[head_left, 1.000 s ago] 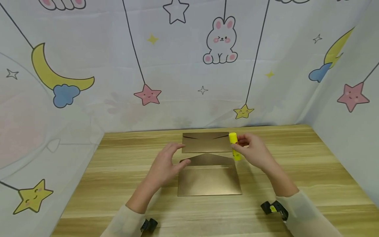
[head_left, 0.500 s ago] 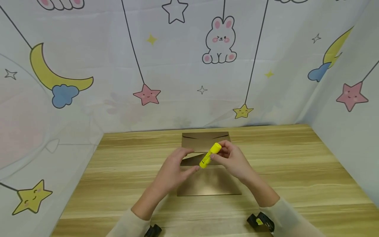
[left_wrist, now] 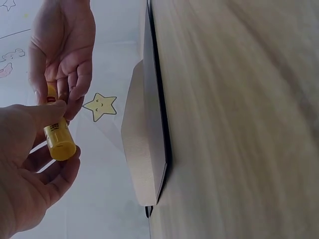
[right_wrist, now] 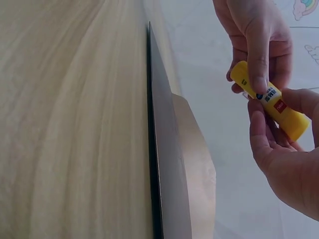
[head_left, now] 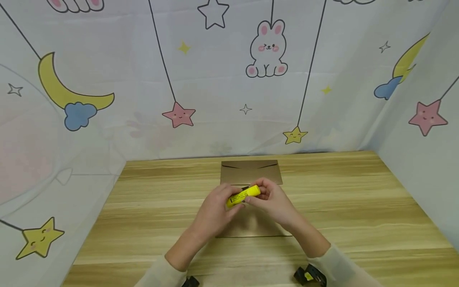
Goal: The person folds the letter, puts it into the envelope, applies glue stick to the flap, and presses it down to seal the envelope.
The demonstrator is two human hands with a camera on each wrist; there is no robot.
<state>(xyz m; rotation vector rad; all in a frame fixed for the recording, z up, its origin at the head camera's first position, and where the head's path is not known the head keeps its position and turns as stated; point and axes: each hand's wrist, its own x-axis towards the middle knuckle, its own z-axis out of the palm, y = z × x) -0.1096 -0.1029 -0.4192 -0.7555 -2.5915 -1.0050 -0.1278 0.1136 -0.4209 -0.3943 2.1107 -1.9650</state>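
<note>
Yellow glue stick (head_left: 244,195) held tilted above the nearer bronze envelope (head_left: 256,225), left hand (head_left: 212,211) gripping one end, right hand (head_left: 275,202) pinching the other, envelope flap (left_wrist: 137,144) open, farther bronze envelope (head_left: 251,172) lying behind on wood-grain worktop (head_left: 358,207).

On the yellow glue stick (right_wrist: 274,102), the right wrist view shows a red label (right_wrist: 280,106) bearing small white lettering and, next to it, dark characters (right_wrist: 269,94) on a pale band, while the head view shows dark print (head_left: 240,196) along the barrel, none legible with certainty.
</note>
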